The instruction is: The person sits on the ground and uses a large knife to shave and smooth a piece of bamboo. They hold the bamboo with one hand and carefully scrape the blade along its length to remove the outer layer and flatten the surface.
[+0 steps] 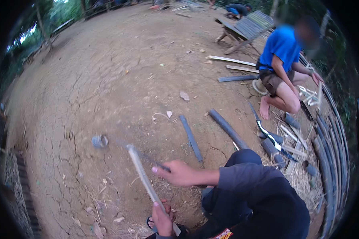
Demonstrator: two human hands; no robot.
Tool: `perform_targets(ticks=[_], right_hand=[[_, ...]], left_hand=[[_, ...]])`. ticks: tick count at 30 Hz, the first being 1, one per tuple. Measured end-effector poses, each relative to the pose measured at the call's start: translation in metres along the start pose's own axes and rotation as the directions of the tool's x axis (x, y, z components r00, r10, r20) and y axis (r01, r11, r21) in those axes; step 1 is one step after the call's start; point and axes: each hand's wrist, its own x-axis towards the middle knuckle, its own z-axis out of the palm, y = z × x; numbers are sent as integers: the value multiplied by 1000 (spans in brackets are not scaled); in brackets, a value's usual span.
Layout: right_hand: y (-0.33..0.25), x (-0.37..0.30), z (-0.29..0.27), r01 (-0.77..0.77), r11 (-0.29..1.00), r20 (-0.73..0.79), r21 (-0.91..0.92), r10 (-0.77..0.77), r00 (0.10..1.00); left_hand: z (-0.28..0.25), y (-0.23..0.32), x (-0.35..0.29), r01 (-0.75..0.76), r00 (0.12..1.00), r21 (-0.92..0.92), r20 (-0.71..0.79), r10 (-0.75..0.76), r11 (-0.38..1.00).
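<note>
A long pale bamboo strip (141, 171) slants up from my left hand (162, 219), whose fingers are wrapped round its lower part. Just above and to the right, my right hand (181, 173) is closed on the dark handle of a knife (149, 160). Motion smears the blade, which points to the upper left and crosses the strip near its top end. Whether the edge touches the strip I cannot tell. A sandalled foot (150, 223) shows beside my left hand.
A short bamboo piece (99, 141) lies to the left; dark bamboo lengths (227, 128) lie ahead. A folding saw (269, 136) rests among cut pieces at right, beside long poles (331, 171). Beyond, a person in blue (283, 47) crouches near a slatted wooden rack (249, 28).
</note>
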Motion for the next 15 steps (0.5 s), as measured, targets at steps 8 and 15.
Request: perform_targets(ticks=[8,15], right_hand=[[-17,-48,39,351,853,229,-386,-280,932],[-25,-65,47,594,649,295,-475,-518,803]], left_hand=[[-9,3,-17,-176,973,-270,101,210,947],[-33,-9,-9,-262,965,-89,-38,259,961]])
